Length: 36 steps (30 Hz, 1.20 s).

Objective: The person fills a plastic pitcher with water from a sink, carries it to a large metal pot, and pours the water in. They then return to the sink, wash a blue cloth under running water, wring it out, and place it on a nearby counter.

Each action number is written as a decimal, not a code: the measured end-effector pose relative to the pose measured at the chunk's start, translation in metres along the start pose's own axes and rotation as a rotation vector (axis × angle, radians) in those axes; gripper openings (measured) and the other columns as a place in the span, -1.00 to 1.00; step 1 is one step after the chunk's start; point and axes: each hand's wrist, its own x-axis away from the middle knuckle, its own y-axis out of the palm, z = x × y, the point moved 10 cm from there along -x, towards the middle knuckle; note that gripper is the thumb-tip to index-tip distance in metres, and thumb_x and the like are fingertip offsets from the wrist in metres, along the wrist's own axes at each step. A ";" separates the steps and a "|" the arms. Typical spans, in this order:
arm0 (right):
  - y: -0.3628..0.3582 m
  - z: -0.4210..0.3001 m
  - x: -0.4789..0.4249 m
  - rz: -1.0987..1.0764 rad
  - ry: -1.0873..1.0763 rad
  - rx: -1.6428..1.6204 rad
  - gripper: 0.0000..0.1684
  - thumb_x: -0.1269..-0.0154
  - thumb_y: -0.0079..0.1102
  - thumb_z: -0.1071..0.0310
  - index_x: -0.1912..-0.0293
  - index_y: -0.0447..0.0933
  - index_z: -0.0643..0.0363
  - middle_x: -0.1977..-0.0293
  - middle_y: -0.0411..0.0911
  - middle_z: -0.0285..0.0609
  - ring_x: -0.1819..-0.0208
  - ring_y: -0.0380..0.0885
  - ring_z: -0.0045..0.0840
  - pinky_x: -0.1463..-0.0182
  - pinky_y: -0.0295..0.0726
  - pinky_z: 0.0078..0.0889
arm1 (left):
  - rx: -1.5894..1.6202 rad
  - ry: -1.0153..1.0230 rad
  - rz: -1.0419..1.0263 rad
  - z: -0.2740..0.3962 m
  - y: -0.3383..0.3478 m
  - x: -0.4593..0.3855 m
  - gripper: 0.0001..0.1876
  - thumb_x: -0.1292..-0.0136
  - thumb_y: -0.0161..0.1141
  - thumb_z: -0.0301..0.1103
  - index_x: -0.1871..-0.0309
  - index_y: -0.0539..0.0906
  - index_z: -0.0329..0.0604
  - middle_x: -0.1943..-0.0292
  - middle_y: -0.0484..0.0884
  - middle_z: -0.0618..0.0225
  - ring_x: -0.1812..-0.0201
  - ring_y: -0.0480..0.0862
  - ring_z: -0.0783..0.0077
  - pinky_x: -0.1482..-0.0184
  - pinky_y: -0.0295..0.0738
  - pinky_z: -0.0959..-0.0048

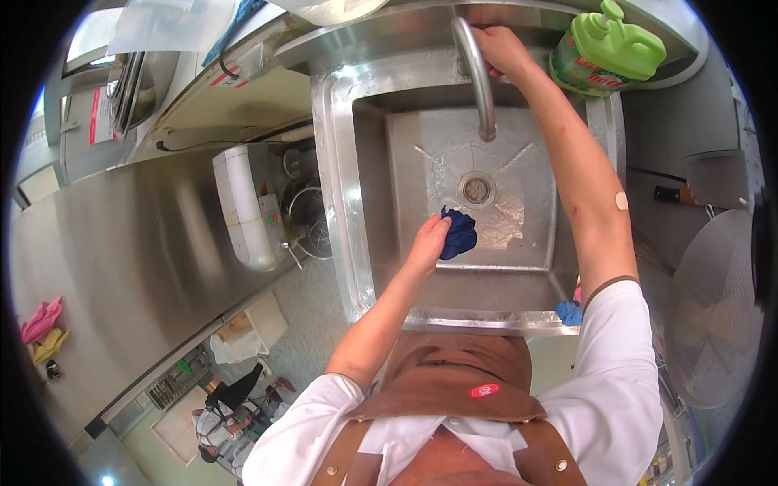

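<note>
My left hand (430, 241) grips a bunched dark blue cloth (460, 236) above the basin of a stainless steel sink (377, 200). My right hand (503, 51) reaches to the back of the sink, at the base of the curved metal faucet (477, 79). Its fingers are partly hidden behind the faucet, so what they grip there cannot be made out. Below the spout lies the round drain (476, 190). The basin floor looks wet, but no clear stream of water shows.
A green pump bottle (608, 54) stands at the sink's back right corner. A light blue cloth (569, 313) lies on the front right rim. Left of the sink are a white and grey machine (246, 206) and a steel counter (140, 255). At right is a large mesh strainer (714, 310).
</note>
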 end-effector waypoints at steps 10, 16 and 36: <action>0.081 0.103 0.174 -0.404 0.041 -0.262 -0.58 -0.44 0.22 0.05 -0.10 0.62 0.13 0.15 0.66 -0.30 0.15 0.60 -0.63 0.04 0.57 -0.54 | 0.013 -0.129 -0.157 0.047 0.029 0.016 -0.64 -0.54 0.08 -0.14 -0.06 0.66 -0.29 0.13 0.74 0.31 0.16 0.69 0.52 0.06 0.57 0.49; 0.123 0.128 0.271 -0.430 0.102 -0.312 -0.68 -0.42 0.22 0.28 -0.10 0.61 0.15 0.20 0.63 -0.34 0.19 0.53 -0.68 0.06 0.53 -0.54 | -0.282 0.019 -0.167 0.081 0.019 0.031 -0.73 -0.43 0.15 -0.30 -0.05 0.65 -0.28 0.07 0.69 0.32 0.05 0.62 0.48 -0.03 0.49 0.48; 0.082 0.027 0.348 -0.003 -0.284 -0.166 -0.58 -0.33 0.15 0.50 -0.18 0.55 0.25 -0.04 0.62 -0.16 0.04 0.52 -0.66 -0.12 0.51 -0.50 | -0.063 0.454 -0.326 0.200 0.038 0.176 -0.77 -0.45 0.09 -0.35 -0.05 0.61 -0.23 0.12 0.71 0.36 0.13 0.68 0.53 0.07 0.58 0.50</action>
